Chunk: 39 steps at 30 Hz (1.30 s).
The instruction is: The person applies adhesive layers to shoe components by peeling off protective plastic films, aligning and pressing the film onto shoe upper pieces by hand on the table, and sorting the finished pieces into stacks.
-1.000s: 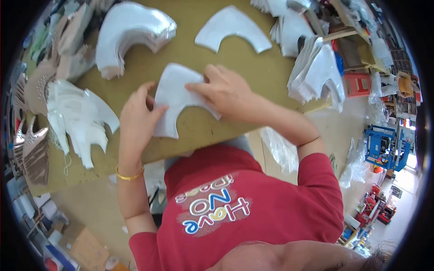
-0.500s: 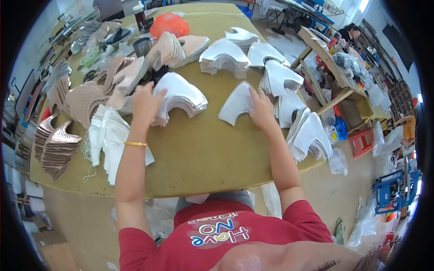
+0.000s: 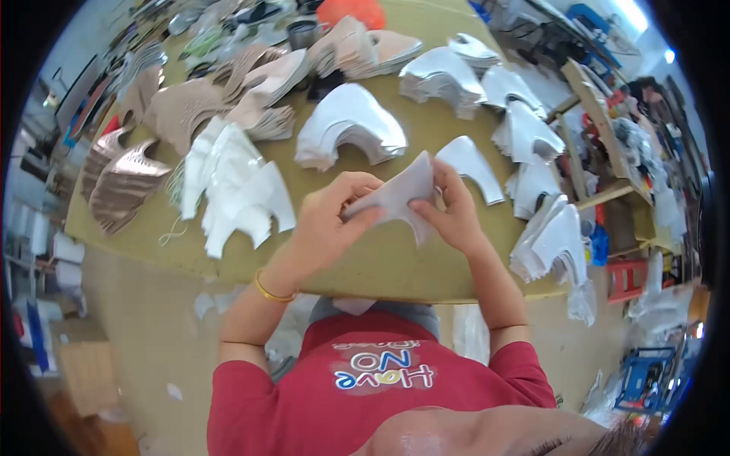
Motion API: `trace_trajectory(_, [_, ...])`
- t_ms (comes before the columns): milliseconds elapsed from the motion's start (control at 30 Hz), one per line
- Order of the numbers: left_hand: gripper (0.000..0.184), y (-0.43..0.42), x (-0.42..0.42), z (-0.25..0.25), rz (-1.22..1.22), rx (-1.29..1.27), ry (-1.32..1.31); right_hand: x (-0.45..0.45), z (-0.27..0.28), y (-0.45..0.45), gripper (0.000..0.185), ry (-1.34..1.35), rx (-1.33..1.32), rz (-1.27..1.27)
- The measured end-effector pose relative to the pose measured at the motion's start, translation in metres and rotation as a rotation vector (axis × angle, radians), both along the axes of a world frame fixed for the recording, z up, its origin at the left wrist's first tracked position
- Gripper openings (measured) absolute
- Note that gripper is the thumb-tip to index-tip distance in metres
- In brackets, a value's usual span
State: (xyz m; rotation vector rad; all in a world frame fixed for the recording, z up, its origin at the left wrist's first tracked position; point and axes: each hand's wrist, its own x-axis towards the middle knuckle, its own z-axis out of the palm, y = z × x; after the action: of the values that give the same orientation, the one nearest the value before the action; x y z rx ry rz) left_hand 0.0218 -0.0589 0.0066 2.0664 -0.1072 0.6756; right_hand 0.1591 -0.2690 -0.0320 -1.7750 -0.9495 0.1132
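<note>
Between both hands is a white curved shoe-upper piece [image 3: 397, 196], held up over the near part of the table and slightly bent. My left hand [image 3: 334, 211] pinches its left end, thumb in front. On its right side my right hand [image 3: 454, 207] grips it between thumb and fingers. Just behind my right hand, a single white upper piece [image 3: 473, 169] lies flat. A stack of white upper pieces [image 3: 351, 121] sits beyond my hands, touched by neither.
Several more white stacks [image 3: 532, 135] line the table's right side. White pieces with strings [image 3: 232, 178], metallic bronze pieces [image 3: 125, 186] and beige perforated pieces [image 3: 182, 110] are on the left. A dark cup [image 3: 303, 34] and an orange-red bag [image 3: 351, 11] stand at the back.
My left hand has left the white stack and come toward me and right. My right hand has let go of the piece on the table. Both hands now hold another white piece together.
</note>
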Motion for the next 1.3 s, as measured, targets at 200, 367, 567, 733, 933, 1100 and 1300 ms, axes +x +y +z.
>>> trace_trajectory(200, [0.032,0.084,-0.012,-0.043,0.553,0.460,0.216,-0.011,-0.049,0.008,0.062,-0.240,-0.312,0.051])
trace_trajectory(367, [0.020,0.132,-0.008,-0.063,0.673,0.690,0.134,-0.019,-0.028,0.008,0.054,-0.349,-0.473,-0.043])
trace_trajectory(567, [0.010,0.067,-0.026,0.012,0.118,0.180,0.010,-0.023,-0.016,0.014,0.049,-0.756,-0.119,-0.086])
trace_trajectory(733, [0.021,0.004,-0.017,0.014,-0.057,0.622,-0.269,-0.069,0.009,0.022,0.023,0.114,0.043,0.180])
trace_trajectory(933, [0.039,-0.034,-0.027,-0.002,0.248,0.840,-0.343,-0.076,0.012,0.020,0.020,0.813,0.257,0.104])
trace_trajectory(1100, [0.037,-0.033,-0.034,0.002,0.194,0.829,-0.279,-0.073,0.005,0.019,0.023,0.841,0.266,0.138])
trace_trajectory(1300, [0.024,-0.016,-0.035,0.010,0.040,0.638,-0.355,-0.082,0.033,0.017,0.023,0.920,0.329,0.239])
